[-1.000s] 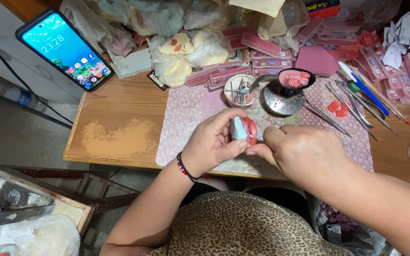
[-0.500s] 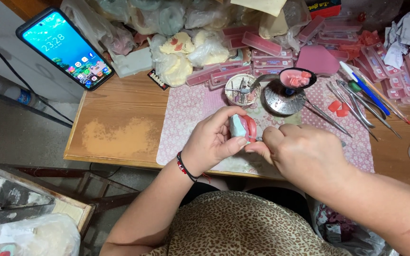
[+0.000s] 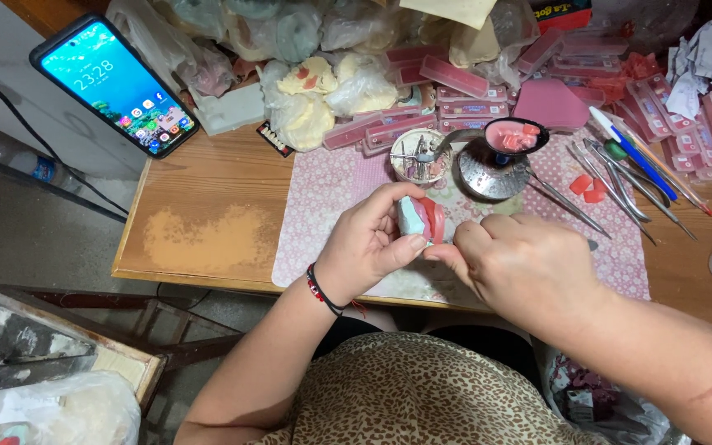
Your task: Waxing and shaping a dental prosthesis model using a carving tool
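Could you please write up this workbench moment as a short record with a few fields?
Left hand: left hand holds a pale blue cast with a red rim
Right hand: right hand pinches at the cast's edge
Surface: wooden table with a pink patterned mat
Behind hands: metal stand with pink wax, small dish of tools
Far left: phone, screen lit

Left hand gripping pale-blue dental cast; right hand at its red wax rim
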